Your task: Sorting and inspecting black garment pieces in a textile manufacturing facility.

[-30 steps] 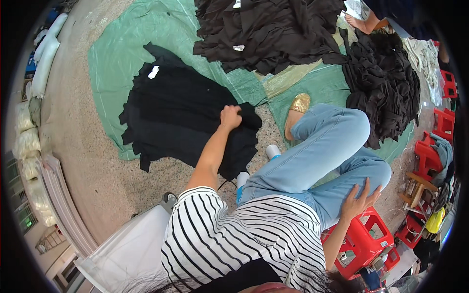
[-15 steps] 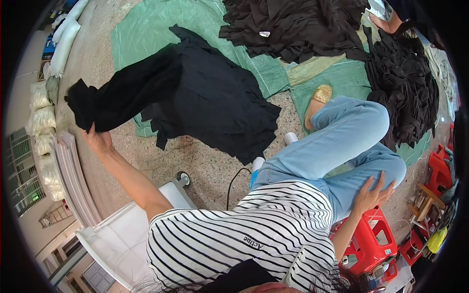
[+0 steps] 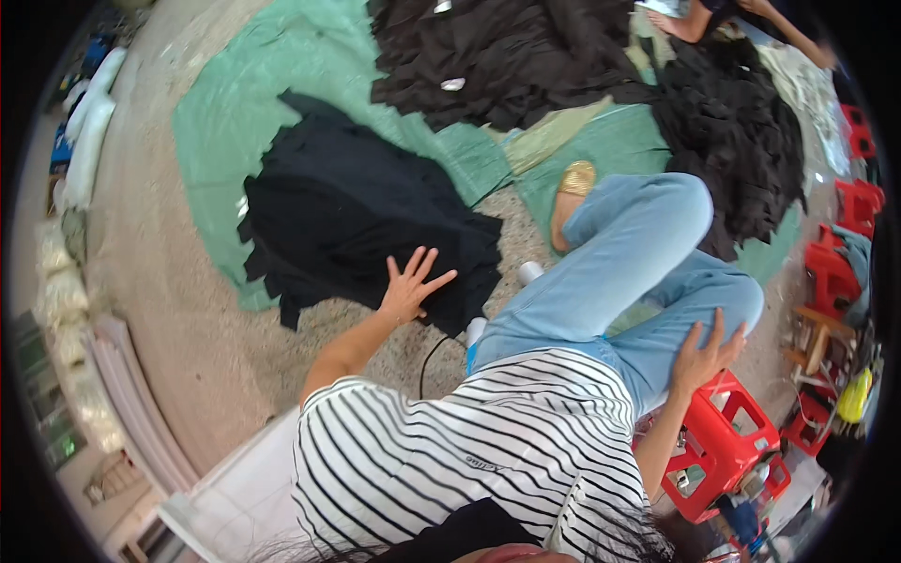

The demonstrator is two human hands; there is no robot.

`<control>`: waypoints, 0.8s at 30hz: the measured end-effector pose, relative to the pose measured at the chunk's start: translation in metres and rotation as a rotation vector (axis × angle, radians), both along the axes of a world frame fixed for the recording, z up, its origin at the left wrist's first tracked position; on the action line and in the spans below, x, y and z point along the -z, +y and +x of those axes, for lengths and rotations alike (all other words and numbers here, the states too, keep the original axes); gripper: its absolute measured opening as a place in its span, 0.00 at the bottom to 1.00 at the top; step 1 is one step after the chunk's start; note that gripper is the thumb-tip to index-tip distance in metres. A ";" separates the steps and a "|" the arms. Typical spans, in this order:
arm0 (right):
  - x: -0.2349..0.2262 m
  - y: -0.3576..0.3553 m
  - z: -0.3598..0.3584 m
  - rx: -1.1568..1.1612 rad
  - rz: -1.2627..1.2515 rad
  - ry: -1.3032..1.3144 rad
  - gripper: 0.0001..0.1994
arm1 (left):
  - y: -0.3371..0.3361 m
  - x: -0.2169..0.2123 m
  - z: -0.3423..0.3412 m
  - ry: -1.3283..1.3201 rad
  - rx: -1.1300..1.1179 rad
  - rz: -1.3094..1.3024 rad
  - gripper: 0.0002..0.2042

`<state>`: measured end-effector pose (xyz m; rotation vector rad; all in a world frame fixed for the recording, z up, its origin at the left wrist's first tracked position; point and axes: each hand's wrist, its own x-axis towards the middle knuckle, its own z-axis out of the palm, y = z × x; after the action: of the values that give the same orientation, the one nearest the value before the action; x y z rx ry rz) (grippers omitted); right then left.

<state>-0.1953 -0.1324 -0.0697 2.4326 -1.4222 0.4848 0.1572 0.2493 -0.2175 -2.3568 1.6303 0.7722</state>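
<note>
**Head view: a spread hand on a dark garment**

Head camera looks down on a seated person in a striped top and pale jeans. The left hand point(image 3: 413, 286) is stretched forward with its fingers point(image 3: 422, 263) fanned wide and flat, gripping nothing; the palm seems to rest on the near edge of the black garment point(image 3: 357, 220), which lies spread across the green sheet point(image 3: 253, 103) and spills onto the speckled floor point(image 3: 188, 310). The step looks like flattening or settling the cloth (a judgement, not a certainty), and any further smoothing would call for an even, sliding press outward over the fabric. The garment reaches away from the fingertips, up and to the left. The right hand point(image 3: 704, 352), fingers also splayed and holding nothing, rests on the thigh beside a red stool point(image 3: 723, 450). More dark cloth is heaped beyond.
</note>
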 end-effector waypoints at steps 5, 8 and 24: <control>-0.020 0.010 0.012 0.052 0.157 -0.007 0.21 | -0.043 -0.005 0.014 -0.081 0.005 -0.157 0.59; -0.012 0.000 0.006 0.016 0.126 -0.124 0.22 | -0.079 0.011 0.007 -0.081 -0.017 0.006 0.65; -0.021 0.021 0.028 0.060 0.144 -0.173 0.22 | -0.114 -0.023 0.013 0.147 -0.018 0.046 0.35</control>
<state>-0.1674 -0.1119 -0.0486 2.5028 -1.6483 0.6115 0.1698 0.1350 -0.1945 -2.3356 1.6289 0.9968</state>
